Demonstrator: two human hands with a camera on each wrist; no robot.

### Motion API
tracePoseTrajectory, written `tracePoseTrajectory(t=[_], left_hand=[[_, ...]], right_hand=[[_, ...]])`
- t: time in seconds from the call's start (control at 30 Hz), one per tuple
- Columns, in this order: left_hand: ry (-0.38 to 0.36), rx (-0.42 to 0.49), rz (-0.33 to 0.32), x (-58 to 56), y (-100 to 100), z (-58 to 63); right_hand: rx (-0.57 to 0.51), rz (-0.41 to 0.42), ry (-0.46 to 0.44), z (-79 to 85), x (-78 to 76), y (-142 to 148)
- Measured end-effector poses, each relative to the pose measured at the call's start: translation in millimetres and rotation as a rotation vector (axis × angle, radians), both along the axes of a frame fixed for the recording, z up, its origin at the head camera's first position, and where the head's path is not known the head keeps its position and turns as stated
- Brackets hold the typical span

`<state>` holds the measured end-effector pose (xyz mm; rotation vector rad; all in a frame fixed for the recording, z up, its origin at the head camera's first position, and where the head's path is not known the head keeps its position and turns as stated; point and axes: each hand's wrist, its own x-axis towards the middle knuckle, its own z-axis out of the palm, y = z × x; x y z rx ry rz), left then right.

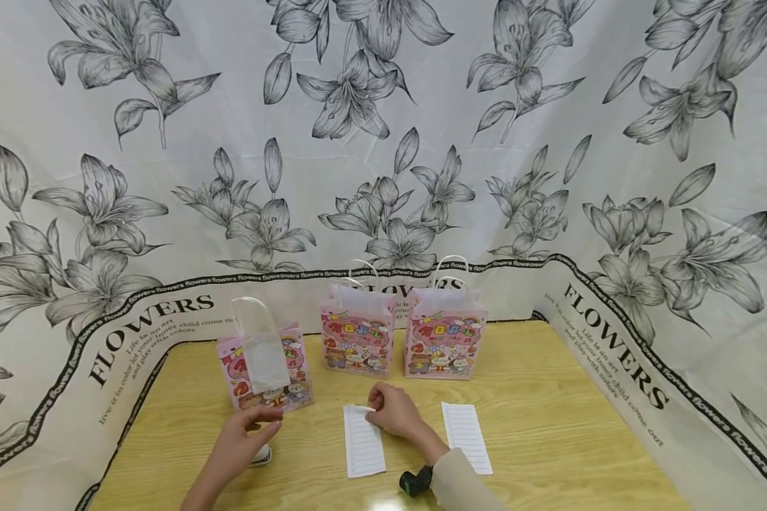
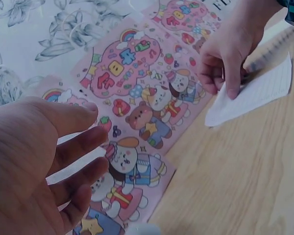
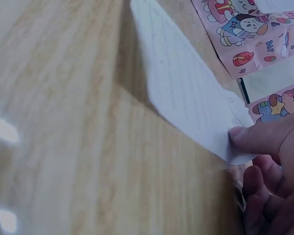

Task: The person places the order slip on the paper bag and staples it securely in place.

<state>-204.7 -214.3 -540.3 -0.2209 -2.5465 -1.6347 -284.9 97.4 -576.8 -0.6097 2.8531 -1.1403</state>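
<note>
My right hand [image 1: 398, 413] pinches the top end of a narrow lined paper slip [image 1: 364, 451] between thumb and fingers. In the right wrist view that paper slip [image 3: 181, 83] is tilted, partly lifted off the wood. My left hand [image 1: 246, 438] is held with loosely bent fingers and nothing in them, just in front of the left pink gift bag [image 1: 299, 387]. On that bag's front, below its white handle, hangs another lined slip [image 1: 267, 365]. A small white object with a dark edge [image 1: 262, 456] is partly hidden beneath the left hand.
Two more pink cartoon gift bags, a middle one [image 1: 356, 344] and a right one [image 1: 446, 344], stand upright at the back of the wooden table [image 1: 550, 426]. Another lined slip [image 1: 468, 438] lies right of the right forearm. A flower-printed cloth [image 1: 383, 163] hangs behind.
</note>
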Motion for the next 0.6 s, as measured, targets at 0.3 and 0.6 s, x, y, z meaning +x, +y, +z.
tracePoseTrajectory(t=[0.3, 0.6], left_hand=[[0.073, 0.022, -0.125, -13.3, 11.9, 18.0], [0.059, 0.003, -0.166, -18.3, 24.7, 27.6]], right_hand=[[-0.071, 0.062, -0.023, 9.0, -8.4, 5.7], [-0.132, 0.055, 0.045, 34.6, -9.7, 6.7]])
